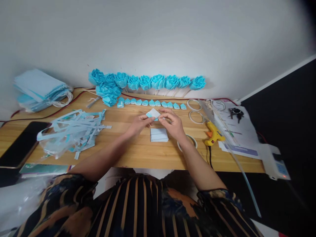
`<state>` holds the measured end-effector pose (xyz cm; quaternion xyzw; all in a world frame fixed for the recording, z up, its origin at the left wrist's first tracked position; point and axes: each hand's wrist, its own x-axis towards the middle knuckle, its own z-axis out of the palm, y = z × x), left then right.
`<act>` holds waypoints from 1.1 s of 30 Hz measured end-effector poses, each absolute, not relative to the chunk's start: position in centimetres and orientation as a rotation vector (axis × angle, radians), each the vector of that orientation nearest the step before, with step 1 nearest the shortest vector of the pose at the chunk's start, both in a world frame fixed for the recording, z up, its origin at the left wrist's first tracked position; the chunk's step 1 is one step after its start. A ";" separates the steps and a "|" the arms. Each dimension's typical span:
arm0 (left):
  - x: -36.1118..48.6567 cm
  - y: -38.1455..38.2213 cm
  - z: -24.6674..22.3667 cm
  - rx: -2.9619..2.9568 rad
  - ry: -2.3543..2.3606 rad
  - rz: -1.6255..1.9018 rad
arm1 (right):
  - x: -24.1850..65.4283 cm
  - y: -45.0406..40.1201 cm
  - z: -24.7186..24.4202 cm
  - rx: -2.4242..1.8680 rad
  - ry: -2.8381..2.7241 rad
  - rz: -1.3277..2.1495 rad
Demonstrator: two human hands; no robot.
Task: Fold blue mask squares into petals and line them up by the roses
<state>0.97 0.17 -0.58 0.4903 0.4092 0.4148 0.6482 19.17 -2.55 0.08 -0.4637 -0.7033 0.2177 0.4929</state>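
Observation:
Between my hands is a small folded blue-and-white piece (153,113), with a pointed top. My left hand (141,124) pinches its lower left part, thumb in front. At its right side, my right hand (172,123) holds the edge between thumb and fingers. Just below lies a stack of pale rectangular pieces (159,135) on the wooden table (138,154). A row of small folded blue pieces (145,103) runs behind my hands, and blue flowers (145,82) on sticks lean against the wall behind that row.
Cut blue-white strips (76,128) and a black phone (23,143) lie left, below a stack of pale blue sheets (40,87). Tape rolls (197,117), a yellow glue gun (214,134), keys (236,113), papers (247,131) and a white power strip (274,161) are right.

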 end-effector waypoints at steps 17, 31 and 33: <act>0.7 0.6 -0.6 0.857 0.797 0.951 | 19.1 -2.5 0.3 -1.034 -1.995 0.138; 0.8 0.7 -0.7 0.879 0.790 0.887 | 19.4 -2.0 -0.2 -1.004 -2.052 0.102; 0.9 0.7 -0.8 0.921 0.804 0.895 | 19.3 -2.1 -0.1 -1.023 -2.008 0.175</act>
